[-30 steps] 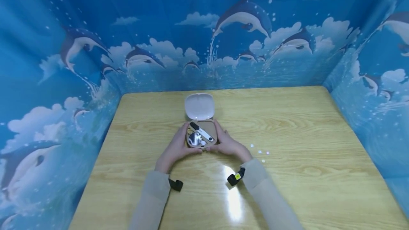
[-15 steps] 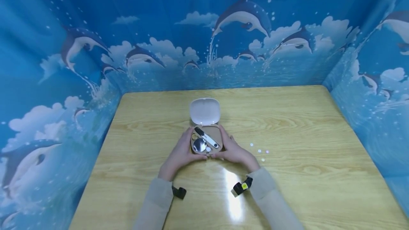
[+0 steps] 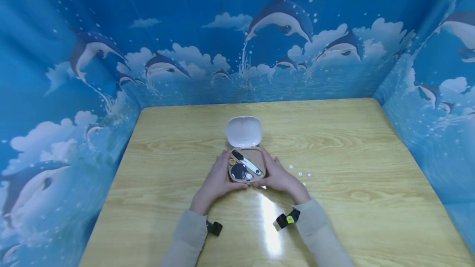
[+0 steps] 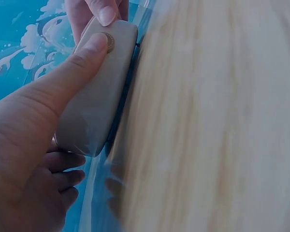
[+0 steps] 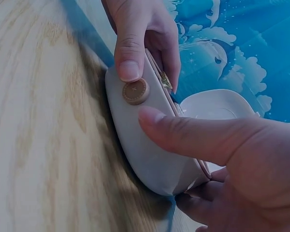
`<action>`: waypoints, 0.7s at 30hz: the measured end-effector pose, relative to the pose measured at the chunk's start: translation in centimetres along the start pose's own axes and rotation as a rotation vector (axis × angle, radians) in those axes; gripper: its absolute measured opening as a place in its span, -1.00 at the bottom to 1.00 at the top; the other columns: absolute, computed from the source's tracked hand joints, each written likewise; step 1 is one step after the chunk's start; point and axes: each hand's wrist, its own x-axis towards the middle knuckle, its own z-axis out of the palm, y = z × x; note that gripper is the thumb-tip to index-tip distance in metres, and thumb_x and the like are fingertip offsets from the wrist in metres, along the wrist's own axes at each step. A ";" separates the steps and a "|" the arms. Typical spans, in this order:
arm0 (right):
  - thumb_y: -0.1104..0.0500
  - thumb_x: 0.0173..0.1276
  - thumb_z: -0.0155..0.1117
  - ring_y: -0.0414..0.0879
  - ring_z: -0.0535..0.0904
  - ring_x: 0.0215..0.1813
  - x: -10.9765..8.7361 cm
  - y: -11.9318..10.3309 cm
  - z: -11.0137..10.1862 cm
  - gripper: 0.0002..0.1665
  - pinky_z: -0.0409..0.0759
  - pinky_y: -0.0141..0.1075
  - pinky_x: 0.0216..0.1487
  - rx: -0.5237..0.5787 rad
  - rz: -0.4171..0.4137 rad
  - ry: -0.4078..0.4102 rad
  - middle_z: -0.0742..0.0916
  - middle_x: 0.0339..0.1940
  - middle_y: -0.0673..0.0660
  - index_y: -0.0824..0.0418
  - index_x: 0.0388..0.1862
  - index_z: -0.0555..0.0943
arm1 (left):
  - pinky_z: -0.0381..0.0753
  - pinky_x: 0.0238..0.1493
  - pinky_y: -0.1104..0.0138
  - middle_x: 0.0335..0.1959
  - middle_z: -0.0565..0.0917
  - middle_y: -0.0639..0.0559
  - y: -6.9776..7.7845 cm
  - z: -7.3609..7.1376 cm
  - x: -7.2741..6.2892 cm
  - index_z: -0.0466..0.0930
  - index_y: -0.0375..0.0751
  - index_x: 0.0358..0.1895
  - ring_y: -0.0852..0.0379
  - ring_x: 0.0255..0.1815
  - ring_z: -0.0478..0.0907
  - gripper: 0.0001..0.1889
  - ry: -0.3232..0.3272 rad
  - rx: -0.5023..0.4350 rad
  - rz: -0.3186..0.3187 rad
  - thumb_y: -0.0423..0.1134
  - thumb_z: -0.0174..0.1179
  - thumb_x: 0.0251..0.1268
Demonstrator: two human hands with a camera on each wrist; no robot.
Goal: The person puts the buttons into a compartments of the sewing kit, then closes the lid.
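Observation:
A small rounded case (image 3: pixel 257 156) sits on the table between my hands, its white hinged lid (image 3: pixel 244 132) standing up at the back. My left hand (image 3: pixel 219 179) grips its left side, and my right hand (image 3: pixel 281 179) holds the right side. Both thumbs lie along the front wall, close to a round brown clasp-like button (image 5: pixel 135 92). Inside lie a slim white tool (image 3: pixel 249 164) with a black end, a dark shiny disc (image 3: pixel 238 171), a small gold-coloured piece (image 3: pixel 232 161) and a small white round piece (image 3: pixel 249 176). Fingers behind the case are partly hidden.
Several tiny pale discs (image 3: pixel 300 174) lie on the wooden table (image 3: pixel 352 184) just right of my right hand. A blue dolphin-print curtain (image 3: pixel 208 85) surrounds the table's back and sides. Light glares off the tabletop in front of the case.
Both hands have slid the case rightward and slightly toward me, lid still up. The shiny disc went from bright to dark. The loose discs have stayed in place.

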 end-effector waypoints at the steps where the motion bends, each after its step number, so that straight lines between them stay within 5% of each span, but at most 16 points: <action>1: 0.03 0.02 0.61 0.46 -0.32 0.54 -0.1 0.0 0.0 0.47 -0.33 0.33 0.47 -0.002 0.003 0.006 0.03 0.63 0.23 0.10 0.65 -0.23 | -0.03 0.52 -0.07 0.57 0.03 -0.27 0.1 0.1 0.0 -0.07 -0.17 0.60 -0.20 0.58 -0.06 0.40 0.001 0.002 0.000 0.31 0.57 -0.35; 14: 0.11 -0.08 0.65 0.48 -0.24 0.53 -1.2 0.1 -1.2 0.50 -0.30 0.30 0.49 0.044 -0.046 0.020 0.06 0.59 0.36 0.27 0.63 -0.19 | -0.03 0.53 -0.07 0.59 -0.02 -0.24 0.5 0.6 -0.4 -0.14 -0.19 0.61 -0.17 0.59 -0.10 0.46 0.021 0.001 0.008 0.35 0.56 -0.38; 21: 0.15 0.21 0.49 0.28 -0.08 0.59 -2.6 0.8 -4.8 0.27 -0.02 0.30 0.48 0.191 -0.154 0.098 0.02 0.62 0.29 0.18 0.64 -0.18 | 0.08 0.50 -0.08 0.62 -0.03 -0.07 -0.5 0.9 0.5 -0.25 -0.04 0.62 -0.10 0.58 -0.02 0.55 0.046 -0.117 0.068 0.30 0.63 -0.49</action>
